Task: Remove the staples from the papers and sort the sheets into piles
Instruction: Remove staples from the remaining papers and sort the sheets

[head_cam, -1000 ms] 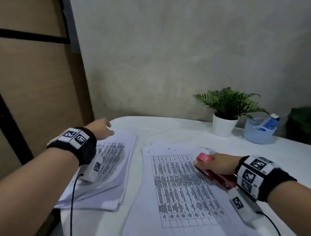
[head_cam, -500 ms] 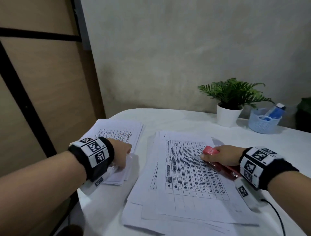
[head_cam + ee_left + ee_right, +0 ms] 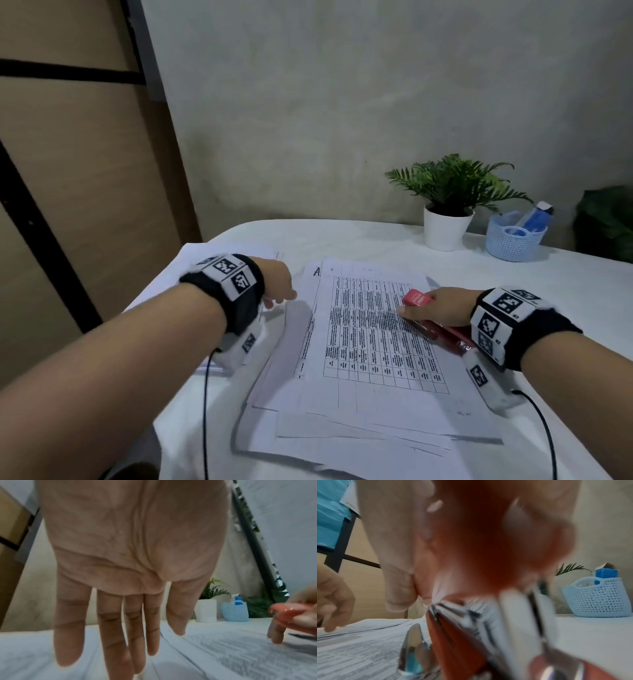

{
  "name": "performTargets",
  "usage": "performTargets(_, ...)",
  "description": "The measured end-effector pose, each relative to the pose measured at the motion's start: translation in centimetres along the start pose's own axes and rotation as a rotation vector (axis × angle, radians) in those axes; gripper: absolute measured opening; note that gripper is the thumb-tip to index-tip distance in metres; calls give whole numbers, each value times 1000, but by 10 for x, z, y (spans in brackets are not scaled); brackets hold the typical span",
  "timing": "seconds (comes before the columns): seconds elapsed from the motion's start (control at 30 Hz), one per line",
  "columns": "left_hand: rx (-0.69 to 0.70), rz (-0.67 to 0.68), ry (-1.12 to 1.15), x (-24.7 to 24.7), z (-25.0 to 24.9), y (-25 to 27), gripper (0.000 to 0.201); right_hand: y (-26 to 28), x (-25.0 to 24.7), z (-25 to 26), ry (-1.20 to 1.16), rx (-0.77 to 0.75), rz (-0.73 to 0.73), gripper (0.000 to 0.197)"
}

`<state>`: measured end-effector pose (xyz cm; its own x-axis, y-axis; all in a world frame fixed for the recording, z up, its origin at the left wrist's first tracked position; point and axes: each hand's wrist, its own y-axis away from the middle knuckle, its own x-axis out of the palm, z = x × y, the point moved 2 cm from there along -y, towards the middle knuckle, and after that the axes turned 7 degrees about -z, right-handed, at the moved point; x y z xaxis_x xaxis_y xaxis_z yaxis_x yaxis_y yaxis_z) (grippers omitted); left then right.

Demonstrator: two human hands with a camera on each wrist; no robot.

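A loose stack of printed table sheets (image 3: 373, 329) lies in the middle of the white table (image 3: 565, 294). My right hand (image 3: 442, 306) grips a red stapler (image 3: 432, 322) at the stack's right edge; the stapler (image 3: 471, 635) fills the right wrist view, blurred. A second pile of sheets (image 3: 219, 253) lies at the left. My left hand (image 3: 277, 284) hovers between the two piles, holding nothing. In the left wrist view its fingers (image 3: 113, 626) hang straight above the paper (image 3: 231, 649).
A potted fern (image 3: 448, 202) in a white pot and a light blue basket (image 3: 515, 238) with a blue item stand at the back right. A wooden panel (image 3: 75, 205) rises beyond the table's left edge. Cables hang from both wrist cameras.
My left hand has left the left pile and moved right toward the middle stack, its fingers straightened. The right hand kept the stapler in place.
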<state>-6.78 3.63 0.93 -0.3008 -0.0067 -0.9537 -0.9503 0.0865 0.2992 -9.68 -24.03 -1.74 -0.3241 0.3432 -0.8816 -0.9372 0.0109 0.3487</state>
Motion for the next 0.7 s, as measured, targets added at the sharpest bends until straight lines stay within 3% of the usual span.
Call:
performTargets(0.1,-79,34,165,15,-10,-23,26,-1,0,0,37,6,11,63)
performTargets(0.27,-146,-18,329,13,-21,-37,34,-3,0,2,104,-16,-32,64)
performTargets(0.37,-140,-19,346,9,-23,-44,36,-5,0,1,114,-36,-46,64)
performTargets(0.47,-103,-56,339,6,-25,-44,20,-7,0,-2,123,-56,-44,65)
performTargets(0.6,-138,35,522,11,-22,-44,32,-7,1,-4,122,-60,-36,65)
performTargets(0.7,-180,-22,580,8,-23,-38,26,-7,2,-4,135,-61,-47,66)
